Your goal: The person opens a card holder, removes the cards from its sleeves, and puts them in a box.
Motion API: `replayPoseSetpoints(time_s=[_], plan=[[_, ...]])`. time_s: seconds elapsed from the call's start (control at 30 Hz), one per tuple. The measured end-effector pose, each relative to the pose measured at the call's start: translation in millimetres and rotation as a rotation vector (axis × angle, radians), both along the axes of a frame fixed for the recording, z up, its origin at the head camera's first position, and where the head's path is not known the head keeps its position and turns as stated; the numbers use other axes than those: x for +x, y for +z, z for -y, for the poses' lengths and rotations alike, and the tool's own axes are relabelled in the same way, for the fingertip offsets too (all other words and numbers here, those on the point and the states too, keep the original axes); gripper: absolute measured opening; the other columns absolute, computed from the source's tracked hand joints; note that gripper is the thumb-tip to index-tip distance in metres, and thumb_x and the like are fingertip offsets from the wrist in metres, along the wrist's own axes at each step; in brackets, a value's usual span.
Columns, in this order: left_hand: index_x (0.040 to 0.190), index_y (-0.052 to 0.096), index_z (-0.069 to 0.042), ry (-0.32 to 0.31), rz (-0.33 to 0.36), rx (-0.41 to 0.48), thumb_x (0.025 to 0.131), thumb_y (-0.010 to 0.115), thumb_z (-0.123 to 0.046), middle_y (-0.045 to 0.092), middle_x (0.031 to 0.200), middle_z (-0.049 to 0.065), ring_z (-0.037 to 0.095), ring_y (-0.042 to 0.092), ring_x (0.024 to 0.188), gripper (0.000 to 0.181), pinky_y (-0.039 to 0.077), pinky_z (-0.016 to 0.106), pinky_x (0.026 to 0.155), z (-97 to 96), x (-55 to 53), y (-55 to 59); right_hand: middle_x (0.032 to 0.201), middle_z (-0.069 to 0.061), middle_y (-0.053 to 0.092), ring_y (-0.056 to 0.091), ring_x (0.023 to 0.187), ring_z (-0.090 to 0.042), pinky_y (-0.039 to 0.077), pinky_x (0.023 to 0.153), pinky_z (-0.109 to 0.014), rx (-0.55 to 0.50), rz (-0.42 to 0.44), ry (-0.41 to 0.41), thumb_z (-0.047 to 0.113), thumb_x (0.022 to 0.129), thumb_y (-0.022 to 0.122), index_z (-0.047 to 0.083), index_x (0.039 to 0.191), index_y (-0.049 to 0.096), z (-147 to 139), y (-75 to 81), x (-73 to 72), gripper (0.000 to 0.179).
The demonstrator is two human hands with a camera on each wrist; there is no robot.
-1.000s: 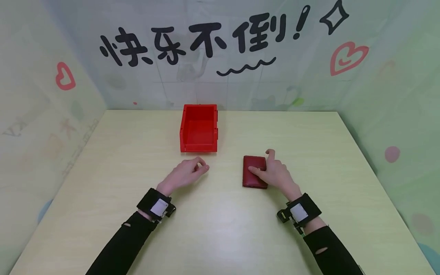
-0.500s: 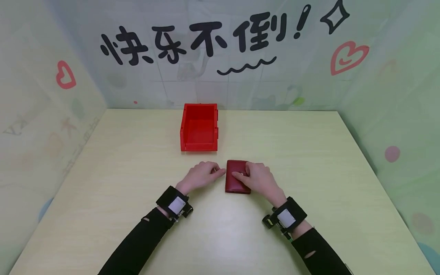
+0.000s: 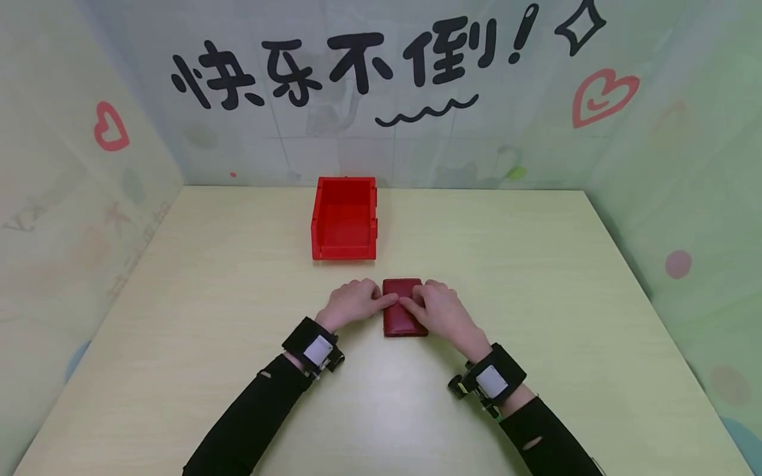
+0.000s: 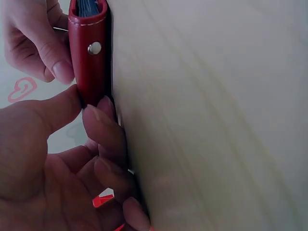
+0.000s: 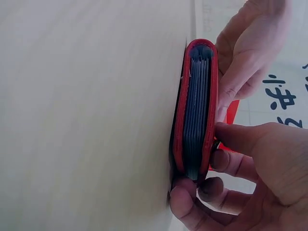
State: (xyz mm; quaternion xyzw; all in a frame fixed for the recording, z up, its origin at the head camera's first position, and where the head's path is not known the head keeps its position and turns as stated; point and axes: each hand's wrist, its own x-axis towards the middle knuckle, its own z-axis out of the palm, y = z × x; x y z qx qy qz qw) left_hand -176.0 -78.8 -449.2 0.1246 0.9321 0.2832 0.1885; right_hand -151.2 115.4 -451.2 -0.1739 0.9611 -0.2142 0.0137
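Across the pale table (image 3: 196, 264), I see the dark-red snap-button card holder (image 3: 405, 324) lying between the hands, long axis pointing away; left hand (image 3: 352, 304) and right hand (image 3: 445, 312), equally near, pinch opposite long edges.

Pale, faintly grained table (image 3: 536, 277) before you, light pooling on its near part. Red bin (image 3: 344, 228) stands near its far edge; closer to you, slightly right of the bin, a dark-red card holder (image 3: 405, 322) lies flat.
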Motion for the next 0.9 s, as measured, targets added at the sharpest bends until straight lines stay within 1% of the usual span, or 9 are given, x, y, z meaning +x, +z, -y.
replayPoseSetpoints(time_s=[0.13, 0.23, 0.4, 0.7, 0.9], plan=[[0.062, 0.049, -0.015, -0.005, -0.003, -0.017, 0.097, 0.062, -0.044, 0.040, 0.053, -0.001, 0.012, 0.036, 0.052, 0.048, 0.023, 0.024, 0.051, -2.4, 1.8, 3.4, 0.064, -0.002, 0.046, 0.045, 0.062, -0.013, 0.035, 0.055, -0.023, -0.025, 0.038, 0.029, 0.027, 0.100, 0.063, 0.012, 0.067, 0.052, -2, 1.4, -0.2, 0.038], [0.063, 0.049, -0.015, -0.010, -0.018, -0.023, 0.096, 0.063, -0.045, 0.040, 0.054, -0.001, 0.012, 0.037, 0.053, 0.047, 0.023, 0.024, 0.052, -3.7, 3.6, 4.3, 0.064, -0.001, 0.045, 0.045, 0.062, -0.012, 0.036, 0.056, -0.022, -0.065, 0.067, 0.050, 0.025, 0.101, 0.060, 0.012, 0.067, 0.050, -5, 0.2, -0.8, 0.038], [0.063, 0.049, -0.014, -0.009, -0.025, -0.035, 0.094, 0.064, -0.049, 0.041, 0.054, -0.001, 0.012, 0.038, 0.053, 0.049, 0.024, 0.025, 0.052, -4.8, 5.2, 4.5, 0.064, -0.001, 0.045, 0.044, 0.062, -0.011, 0.035, 0.058, -0.022, -0.113, 0.059, 0.091, 0.022, 0.101, 0.060, 0.011, 0.068, 0.051, -10, -3.5, -0.8, 0.035], [0.064, 0.050, -0.014, 0.006, -0.015, -0.070, 0.093, 0.066, -0.049, 0.042, 0.055, 0.000, 0.013, 0.039, 0.055, 0.048, 0.025, 0.025, 0.054, -7.9, 5.7, 8.6, 0.064, 0.000, 0.048, 0.044, 0.062, -0.009, 0.036, 0.059, -0.021, -0.154, 0.050, 0.136, 0.020, 0.101, 0.059, 0.011, 0.071, 0.055, -14, -3.7, -1.5, 0.032], [0.065, 0.051, -0.013, 0.015, -0.019, -0.080, 0.093, 0.067, -0.048, 0.044, 0.056, 0.001, 0.013, 0.040, 0.055, 0.047, 0.026, 0.025, 0.054, -8.8, 6.2, 8.4, 0.066, 0.000, 0.049, 0.044, 0.063, -0.009, 0.036, 0.060, -0.021, -0.226, 0.094, 0.134, 0.017, 0.102, 0.057, 0.009, 0.074, 0.057, -19, -5.1, -3.0, 0.029]])
